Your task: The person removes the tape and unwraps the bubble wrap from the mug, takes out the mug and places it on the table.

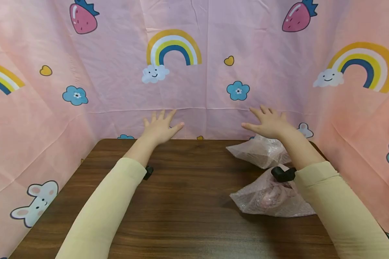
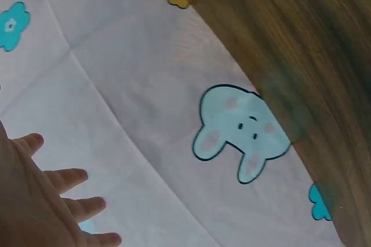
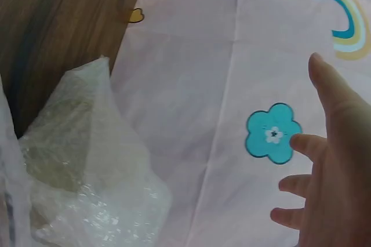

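Note:
My left hand is stretched forward with its fingers spread, holding nothing, near the far edge of the table. Level with it on the other side, my right hand is also spread wide and holds nothing. Beneath and beside the right arm lie two translucent bubble-wrap bags. The farther bag sits at the table's back right, just below the right hand in the head view. Closer to me is the other bag, with something pinkish inside, partly hidden by the right forearm. In the right wrist view the farther bag shows at the left.
The brown wooden table has a pink patterned cloth hanging behind it and along both sides. A black wrist device shows under the right sleeve, and another black device under the left.

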`<state>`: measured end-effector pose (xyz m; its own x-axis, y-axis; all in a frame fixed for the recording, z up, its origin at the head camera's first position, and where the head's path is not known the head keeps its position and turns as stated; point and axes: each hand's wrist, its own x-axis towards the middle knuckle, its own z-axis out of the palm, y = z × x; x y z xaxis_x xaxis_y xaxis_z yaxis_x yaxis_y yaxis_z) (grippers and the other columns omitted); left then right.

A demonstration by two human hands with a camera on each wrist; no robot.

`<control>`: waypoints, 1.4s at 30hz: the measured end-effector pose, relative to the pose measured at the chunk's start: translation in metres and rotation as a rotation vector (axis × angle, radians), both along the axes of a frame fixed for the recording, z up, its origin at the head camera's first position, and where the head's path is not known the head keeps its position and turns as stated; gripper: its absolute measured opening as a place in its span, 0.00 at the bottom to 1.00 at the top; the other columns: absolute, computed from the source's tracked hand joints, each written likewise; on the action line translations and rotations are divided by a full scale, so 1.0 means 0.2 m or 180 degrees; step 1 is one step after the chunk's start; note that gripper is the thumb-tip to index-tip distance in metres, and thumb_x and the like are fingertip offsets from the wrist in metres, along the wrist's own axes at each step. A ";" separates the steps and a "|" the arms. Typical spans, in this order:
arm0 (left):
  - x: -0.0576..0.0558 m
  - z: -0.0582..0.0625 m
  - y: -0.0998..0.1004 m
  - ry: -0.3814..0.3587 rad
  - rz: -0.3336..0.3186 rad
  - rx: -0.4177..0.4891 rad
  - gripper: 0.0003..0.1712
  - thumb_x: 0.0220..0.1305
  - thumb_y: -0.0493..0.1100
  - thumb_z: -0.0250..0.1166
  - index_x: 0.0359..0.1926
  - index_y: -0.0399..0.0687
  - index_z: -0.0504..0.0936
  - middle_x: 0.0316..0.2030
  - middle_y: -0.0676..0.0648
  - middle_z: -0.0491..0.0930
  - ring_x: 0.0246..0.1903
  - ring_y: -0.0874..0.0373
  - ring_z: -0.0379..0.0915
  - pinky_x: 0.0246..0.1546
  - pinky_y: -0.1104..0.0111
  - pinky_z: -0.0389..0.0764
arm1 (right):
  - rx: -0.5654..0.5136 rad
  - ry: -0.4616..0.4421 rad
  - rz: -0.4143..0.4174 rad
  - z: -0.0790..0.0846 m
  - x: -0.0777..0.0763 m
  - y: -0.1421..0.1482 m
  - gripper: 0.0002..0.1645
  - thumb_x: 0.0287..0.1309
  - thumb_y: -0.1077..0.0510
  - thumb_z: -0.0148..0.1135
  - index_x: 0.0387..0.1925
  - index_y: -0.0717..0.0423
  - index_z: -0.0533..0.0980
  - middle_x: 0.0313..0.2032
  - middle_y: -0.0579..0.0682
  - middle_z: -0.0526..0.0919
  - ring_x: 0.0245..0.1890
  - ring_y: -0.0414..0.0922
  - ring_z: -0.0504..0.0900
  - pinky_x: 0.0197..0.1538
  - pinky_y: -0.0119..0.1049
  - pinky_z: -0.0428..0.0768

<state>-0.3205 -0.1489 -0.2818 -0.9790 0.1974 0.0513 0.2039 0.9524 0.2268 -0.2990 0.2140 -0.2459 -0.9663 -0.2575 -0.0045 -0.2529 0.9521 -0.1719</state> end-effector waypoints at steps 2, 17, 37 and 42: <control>0.01 0.01 0.00 0.0021 -0.0046 0.0031 0.47 0.64 0.77 0.34 0.76 0.61 0.41 0.73 0.36 0.39 0.69 0.31 0.30 0.59 0.33 0.31 | 0.0007 0.0014 0.0027 0.02 0.02 0.01 0.56 0.58 0.21 0.40 0.75 0.51 0.46 0.72 0.66 0.41 0.69 0.68 0.39 0.59 0.73 0.35; 0.15 0.04 0.10 0.0422 -0.0537 0.0197 0.44 0.67 0.73 0.40 0.75 0.55 0.52 0.70 0.42 0.56 0.69 0.40 0.47 0.62 0.40 0.49 | -0.0137 0.0172 0.0298 0.08 0.18 0.06 0.52 0.60 0.25 0.46 0.75 0.50 0.48 0.72 0.65 0.46 0.70 0.66 0.45 0.60 0.71 0.44; 0.37 -0.10 0.33 0.0802 -0.1209 0.0617 0.41 0.67 0.70 0.46 0.71 0.52 0.61 0.67 0.48 0.64 0.66 0.51 0.57 0.62 0.49 0.59 | -0.0789 0.0088 0.0491 -0.05 0.46 0.22 0.50 0.61 0.37 0.59 0.75 0.50 0.48 0.71 0.63 0.49 0.68 0.67 0.51 0.57 0.71 0.55; 0.41 -0.15 0.39 0.0715 -0.1264 0.0781 0.41 0.67 0.70 0.47 0.71 0.51 0.61 0.67 0.49 0.64 0.67 0.51 0.57 0.63 0.52 0.59 | -0.1011 0.0192 0.0538 -0.10 0.51 0.27 0.47 0.61 0.41 0.61 0.74 0.50 0.52 0.71 0.59 0.54 0.69 0.63 0.52 0.59 0.68 0.56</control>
<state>-0.2384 -0.0710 -0.3122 -0.7905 0.5075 0.3429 0.6082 0.7159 0.3428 -0.1973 0.2673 -0.2654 -0.9061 -0.3929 0.1572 -0.4208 0.7975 -0.4324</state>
